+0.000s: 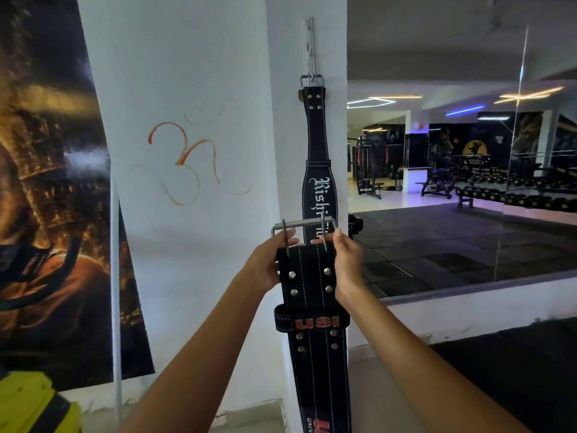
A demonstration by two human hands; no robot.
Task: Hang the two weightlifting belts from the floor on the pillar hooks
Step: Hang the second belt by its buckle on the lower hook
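One black weightlifting belt (317,145) with white lettering hangs by its metal buckle from the white hook rail (308,45) on the pillar's corner face. A second black belt (312,295) with red "USI" lettering is held upright in front of the pillar, its lower end running out of the bottom of the view. My left hand (271,260) grips its top left edge and my right hand (345,260) grips the top right edge. Its steel buckle (304,228) with two prongs stands above my fingers, overlapping the lower part of the hanging belt.
The white pillar (199,89) bears an orange painted symbol. A dark poster (53,182) covers the wall at left, and a yellow object (34,401) sits at bottom left. A wall mirror (462,182) at right reflects the gym floor and benches.
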